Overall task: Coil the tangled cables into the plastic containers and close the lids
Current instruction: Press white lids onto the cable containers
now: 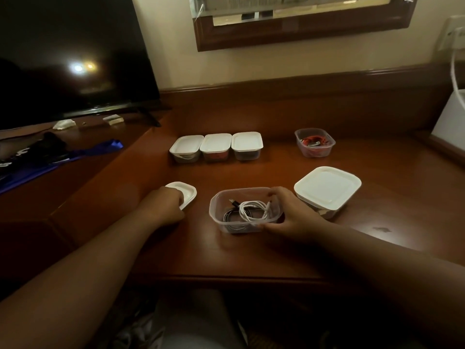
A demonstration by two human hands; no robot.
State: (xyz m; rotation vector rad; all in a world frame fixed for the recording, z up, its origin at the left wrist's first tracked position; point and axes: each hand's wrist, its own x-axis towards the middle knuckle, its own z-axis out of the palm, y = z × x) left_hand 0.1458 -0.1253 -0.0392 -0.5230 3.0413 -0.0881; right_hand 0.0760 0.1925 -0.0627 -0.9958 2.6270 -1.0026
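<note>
An open clear plastic container (pixel 221 205) stands near the desk's front, holding a coiled white cable (pixel 254 210) and a black cable (pixel 232 215). My right hand (pixel 292 215) grips its right rim, fingers over the far edge and thumb along the near side. To its left lies a loose white lid (pixel 187 193); my left hand (pixel 163 205) grips the lid's near edge with curled fingers. Three lidded containers (pixel 216 147) stand in a row at the back. An open container with red cables (pixel 315 142) sits at the back right.
A larger lidded container (pixel 327 187) stands just right of my right hand. A dark television (pixel 70 59) occupies the left, with blue fabric (pixel 50 162) below it. The wooden desk (pixel 251 253) has a raised back ledge; a white appliance (pixel 450 117) sits at far right.
</note>
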